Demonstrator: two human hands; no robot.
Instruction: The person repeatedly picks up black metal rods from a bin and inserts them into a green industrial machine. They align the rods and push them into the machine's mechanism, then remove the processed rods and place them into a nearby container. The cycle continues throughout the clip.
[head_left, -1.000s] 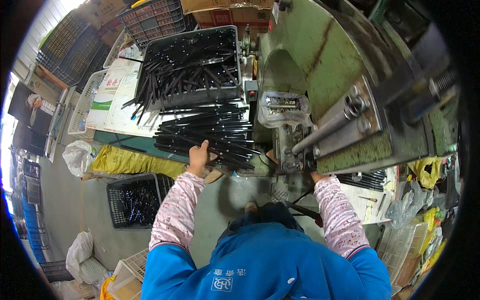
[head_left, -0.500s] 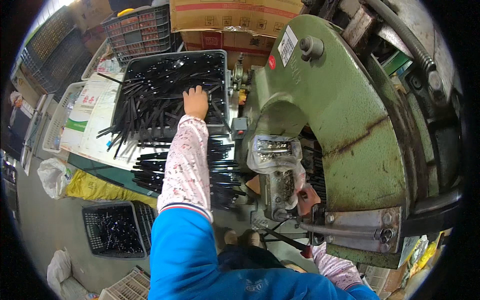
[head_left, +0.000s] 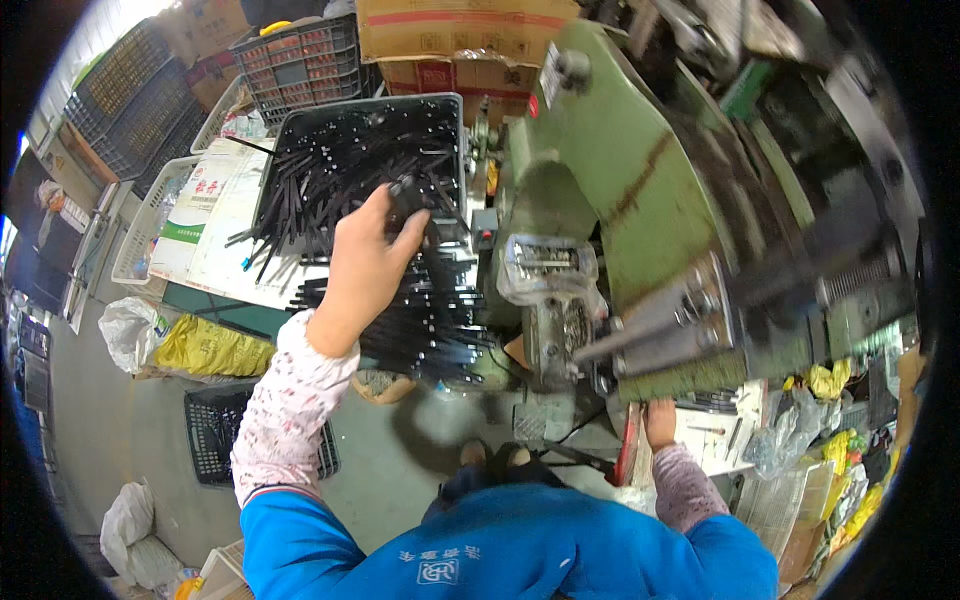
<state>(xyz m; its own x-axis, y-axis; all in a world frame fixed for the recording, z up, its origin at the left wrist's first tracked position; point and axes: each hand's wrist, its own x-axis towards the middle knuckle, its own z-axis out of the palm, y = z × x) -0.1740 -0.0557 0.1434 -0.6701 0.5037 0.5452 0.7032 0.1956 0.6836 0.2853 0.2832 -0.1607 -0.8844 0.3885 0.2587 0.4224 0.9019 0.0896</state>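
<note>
The left hand [head_left: 365, 265] closes around a small black part [head_left: 408, 196] above a heap of black rods [head_left: 430, 320] on the desk [head_left: 230, 270]; the rods' long axes run mostly left to right. Behind stands a black tray [head_left: 300, 125] of more rods, and a green press [head_left: 620, 190] crowds the right. The right hand [head_left: 660, 422] rests low beneath the press; its grip cannot be told.

A small factory workshop. A heavy green press machine [head_left: 640, 190] fills the upper right of the frame, paint worn. At upper centre a tray [head_left: 452, 110] heaped with black metal strips [head_left: 340, 170] — more lie stacked below. Plastic crates [head_left: 300, 60], cardboard boxes [head_left: 450, 25] and sacks [head_left: 210, 345] crowd a bare concrete floor [head_left: 110, 430].
</note>
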